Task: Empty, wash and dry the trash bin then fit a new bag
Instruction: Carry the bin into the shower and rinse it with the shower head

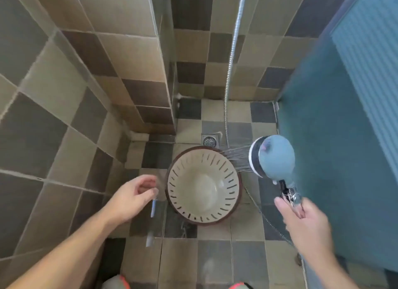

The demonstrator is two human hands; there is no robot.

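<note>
Trash bin standing on the floor between tiled wall and blue curtain, drain just behind, right hand fingers gripping the spraying shower head, left hand fingers curling loosely, holding nothing.

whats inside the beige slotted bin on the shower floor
The round beige slotted plastic bin looks empty: bare pale walls and bottom, no bag or trash. Whether water pools at the bottom cannot be told. The tiled floor beneath it is covered.

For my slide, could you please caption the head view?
Right hand aims a running shower head at the empty bin.
</note>
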